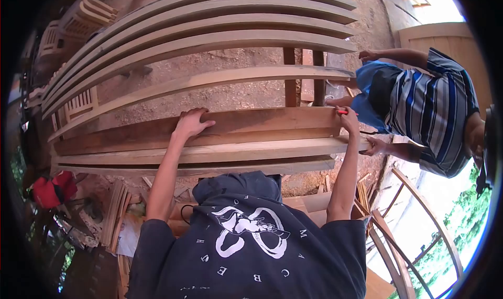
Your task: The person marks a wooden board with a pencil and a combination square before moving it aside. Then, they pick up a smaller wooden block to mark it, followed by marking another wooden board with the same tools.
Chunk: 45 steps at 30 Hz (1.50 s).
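My left hand (193,124) rests open on the brown board (262,122), fingers over its far edge and thumb stretched out to the right. At that board's right end, my right hand (349,122) is closed on a slim red pencil (342,112), whose exact kind is hard to make out. Just nearer to me lies a pale plank (251,151), alongside the brown board. A co-worker's hand (373,146) touches the right end of this plank.
Several long pale planks (236,38) lie side by side beyond the brown board. The co-worker in a striped shirt (429,102) stands at the right. Curved wooden frames (429,215) are at the lower right, a red bag (55,189) at the left. Wood scraps litter the ground.
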Available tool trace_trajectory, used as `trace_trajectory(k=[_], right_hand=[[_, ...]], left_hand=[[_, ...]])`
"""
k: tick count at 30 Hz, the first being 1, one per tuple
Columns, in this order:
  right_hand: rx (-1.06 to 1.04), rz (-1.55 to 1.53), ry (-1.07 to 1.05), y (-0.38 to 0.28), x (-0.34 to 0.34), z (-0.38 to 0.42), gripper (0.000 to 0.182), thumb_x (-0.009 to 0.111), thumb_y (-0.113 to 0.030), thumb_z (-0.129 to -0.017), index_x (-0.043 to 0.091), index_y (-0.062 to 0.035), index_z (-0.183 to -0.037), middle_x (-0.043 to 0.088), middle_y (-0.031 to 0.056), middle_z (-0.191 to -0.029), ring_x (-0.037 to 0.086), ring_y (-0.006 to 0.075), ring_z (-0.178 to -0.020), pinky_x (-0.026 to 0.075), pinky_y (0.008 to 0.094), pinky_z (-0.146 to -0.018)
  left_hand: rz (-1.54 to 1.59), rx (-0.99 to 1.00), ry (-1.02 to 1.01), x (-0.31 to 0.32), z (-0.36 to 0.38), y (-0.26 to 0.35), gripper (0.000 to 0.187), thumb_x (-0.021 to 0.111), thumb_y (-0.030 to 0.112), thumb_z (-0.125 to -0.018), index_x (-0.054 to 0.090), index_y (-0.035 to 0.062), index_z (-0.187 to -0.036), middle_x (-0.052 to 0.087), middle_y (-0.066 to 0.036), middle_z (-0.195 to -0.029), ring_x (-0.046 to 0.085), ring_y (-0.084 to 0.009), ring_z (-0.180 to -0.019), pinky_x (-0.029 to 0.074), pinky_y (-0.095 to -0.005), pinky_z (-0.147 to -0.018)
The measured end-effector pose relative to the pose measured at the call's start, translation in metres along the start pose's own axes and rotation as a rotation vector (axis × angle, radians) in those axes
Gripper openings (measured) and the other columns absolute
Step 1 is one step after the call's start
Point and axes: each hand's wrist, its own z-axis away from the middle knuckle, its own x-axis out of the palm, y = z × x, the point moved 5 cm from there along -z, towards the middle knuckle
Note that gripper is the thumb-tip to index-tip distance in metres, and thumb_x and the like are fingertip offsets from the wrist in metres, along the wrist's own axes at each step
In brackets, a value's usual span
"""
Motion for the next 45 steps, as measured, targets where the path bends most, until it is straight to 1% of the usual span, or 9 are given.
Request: trace_trajectory(k=[5,9,17,25,32,35,39,41,45], right_hand=[[0.148,-0.349,-0.131,0.037,0.021,-0.016,0.063,0.069,-0.057,-0.097,0.072,-0.0007,-0.125,0.073,0.0057,-0.107,0.060,0.0135,-0.100,0.047,0.0306,-0.089],[0.139,-0.391,0.028,0.035,0.022,-0.014,0.068,0.071,-0.063,-0.094,0.074,-0.0003,-0.120,0.070,0.0032,-0.102,0.058,0.0122,-0.099,0.046,0.0298,-0.091],[0.024,-0.230,-0.076,0.029,0.010,-0.008,0.031,0.054,-0.025,-0.105,0.070,-0.0026,-0.120,0.064,0.0020,-0.088,0.053,0.0108,-0.079,0.045,0.0314,-0.070],[0.170,-0.366,-0.261,0.018,0.005,-0.027,0.055,0.067,-0.057,-0.100,0.074,-0.0031,-0.110,0.064,-0.0016,-0.091,0.053,0.0091,-0.084,0.046,0.0301,-0.072],[0.157,-0.020,-0.335,0.003,-0.009,-0.046,0.075,0.067,-0.072,-0.090,0.075,-0.0010,-0.110,0.065,0.0037,-0.088,0.057,0.0126,-0.084,0.047,0.0307,-0.075],[0.213,0.008,-0.391,0.011,-0.004,-0.056,0.081,0.065,-0.076,-0.088,0.075,0.0011,-0.114,0.070,0.0106,-0.096,0.063,0.0193,-0.086,0.051,0.0374,-0.076],[0.205,0.144,-0.411,-0.017,-0.021,-0.045,0.088,0.064,-0.083,-0.083,0.076,-0.0005,-0.112,0.075,0.0144,-0.107,0.069,0.0249,-0.100,0.053,0.0384,-0.087],[0.233,0.108,-0.455,-0.001,-0.011,-0.053,0.086,0.065,-0.082,-0.083,0.077,-0.0022,-0.113,0.075,0.0140,-0.110,0.069,0.0255,-0.100,0.054,0.0395,-0.088],[0.204,0.238,-0.449,-0.030,-0.023,-0.050,0.082,0.064,-0.075,-0.089,0.075,0.0004,-0.119,0.075,0.0163,-0.112,0.072,0.0275,-0.103,0.055,0.0411,-0.091]], left_hand=[[-0.019,-0.095,-0.140,-0.005,-0.009,0.002,0.070,0.067,0.067,-0.088,0.071,0.0087,-0.126,0.072,-0.018,-0.123,0.067,-0.0374,-0.117,0.051,-0.0472,-0.103],[-0.035,-0.058,-0.137,0.003,-0.014,-0.005,0.071,0.063,0.071,-0.088,0.072,0.0100,-0.124,0.073,-0.018,-0.119,0.068,-0.0378,-0.114,0.052,-0.0479,-0.102],[-0.071,-0.065,-0.062,0.003,-0.022,-0.003,0.072,0.056,0.077,-0.089,0.078,0.0096,-0.102,0.076,-0.020,-0.107,0.071,-0.0385,-0.105,0.054,-0.0502,-0.095],[0.025,-0.135,-0.230,-0.006,-0.038,-0.009,0.073,0.057,0.078,-0.089,0.081,0.0113,-0.105,0.077,-0.019,-0.105,0.073,-0.0375,-0.102,0.055,-0.0456,-0.095],[0.063,-0.134,-0.300,-0.012,-0.054,-0.008,0.074,0.055,0.078,-0.091,0.082,0.0102,-0.099,0.078,-0.018,-0.104,0.074,-0.0367,-0.100,0.055,-0.0434,-0.093],[0.033,-0.172,-0.397,-0.007,-0.053,-0.001,0.073,0.062,0.072,-0.090,0.079,0.0036,-0.109,0.076,-0.022,-0.105,0.074,-0.0365,-0.101,0.056,-0.0464,-0.093],[0.044,0.311,0.155,-0.012,-0.004,0.080,0.082,0.075,0.057,-0.084,0.054,0.0075,-0.146,0.057,-0.017,-0.146,0.052,-0.0332,-0.139,0.041,-0.0526,-0.113],[-0.048,0.350,-0.026,-0.010,0.017,0.128,0.092,0.077,0.053,-0.083,0.040,0.0116,-0.156,0.039,-0.013,-0.161,0.035,-0.0356,-0.150,0.031,-0.0555,-0.120],[-0.291,0.363,0.106,0.024,0.006,0.141,0.090,0.075,0.021,-0.082,0.034,0.0139,-0.161,0.032,-0.013,-0.166,0.029,-0.0391,-0.152,0.027,-0.0616,-0.122]])
